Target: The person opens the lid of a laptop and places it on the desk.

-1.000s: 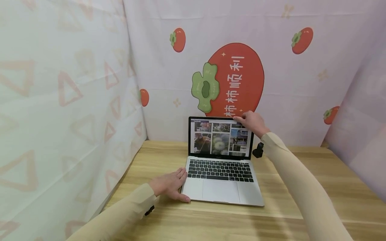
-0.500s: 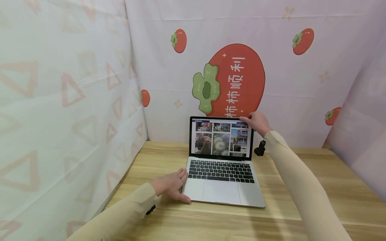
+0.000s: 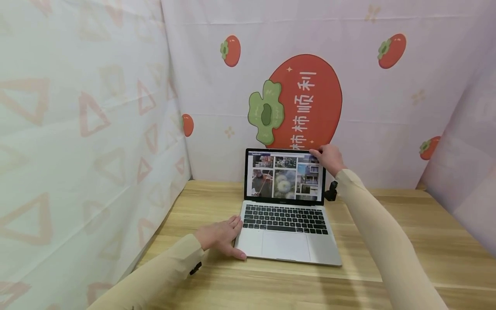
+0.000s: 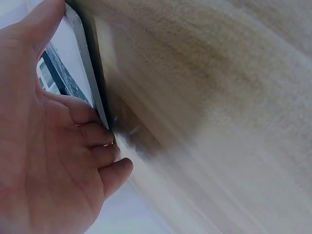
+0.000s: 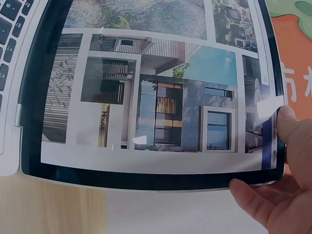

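Observation:
An open silver laptop point(image 3: 284, 247) sits on the wooden table with its lit screen point(image 3: 284, 176) raised. The screen shows a web page of several photos. My left hand point(image 3: 221, 237) rests against the left side of the laptop's base, thumb at its front corner. In the left wrist view, the fingertips of that hand point(image 4: 53, 156) lie along the base's edge. My right hand point(image 3: 329, 158) pinches the upper right corner of the screen. The right wrist view shows this hand point(image 5: 300, 151) with its thumb on the top edge and a fingertip at the side edge.
Wood-grain table point(image 3: 410, 241) extends on both sides of the laptop. A white cloth with persimmon prints point(image 3: 205, 86) hangs behind, close to the screen. Another cloth with triangle prints point(image 3: 97, 172) hangs along the left. Black wrist cameras are strapped below the sleeves.
My right hand has slid slightly to the right along the screen's top edge towards the corner. The left hand and the laptop's base have stayed in place.

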Tool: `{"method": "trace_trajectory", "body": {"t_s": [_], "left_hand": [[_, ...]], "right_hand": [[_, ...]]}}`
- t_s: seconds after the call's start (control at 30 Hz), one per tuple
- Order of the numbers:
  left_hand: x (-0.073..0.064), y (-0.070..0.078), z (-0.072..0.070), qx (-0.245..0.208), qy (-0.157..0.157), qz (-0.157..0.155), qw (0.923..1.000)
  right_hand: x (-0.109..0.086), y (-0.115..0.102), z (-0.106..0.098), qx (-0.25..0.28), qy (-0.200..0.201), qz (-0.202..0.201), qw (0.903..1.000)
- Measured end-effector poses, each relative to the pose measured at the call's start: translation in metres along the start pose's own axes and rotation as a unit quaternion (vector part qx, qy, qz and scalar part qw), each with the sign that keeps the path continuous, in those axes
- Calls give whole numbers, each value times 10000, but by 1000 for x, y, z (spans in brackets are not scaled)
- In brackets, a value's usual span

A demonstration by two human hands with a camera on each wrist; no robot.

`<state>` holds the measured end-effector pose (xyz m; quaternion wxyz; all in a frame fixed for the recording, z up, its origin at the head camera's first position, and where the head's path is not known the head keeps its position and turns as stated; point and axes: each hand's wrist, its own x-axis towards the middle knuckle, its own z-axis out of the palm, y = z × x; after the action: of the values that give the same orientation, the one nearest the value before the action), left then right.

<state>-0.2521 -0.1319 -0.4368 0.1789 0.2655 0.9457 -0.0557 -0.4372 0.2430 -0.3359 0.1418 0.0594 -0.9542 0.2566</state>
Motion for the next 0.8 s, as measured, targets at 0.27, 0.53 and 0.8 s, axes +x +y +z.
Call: {"method": "trace_trajectory", "body": {"t_s": [0.27, 0.53, 0.8], "left_hand": [[0, 0, -4, -32, 16, 40, 10000], [-2, 1, -5, 44, 126, 27, 9999], [-1, -8, -15, -244, 390, 109, 9989]], "right_hand": [[-4, 4, -8, -455, -130, -86, 9988], [-14, 2, -20, -408, -240, -454, 9978], [-24, 7, -22, -414, -713, -921, 9923]]}}
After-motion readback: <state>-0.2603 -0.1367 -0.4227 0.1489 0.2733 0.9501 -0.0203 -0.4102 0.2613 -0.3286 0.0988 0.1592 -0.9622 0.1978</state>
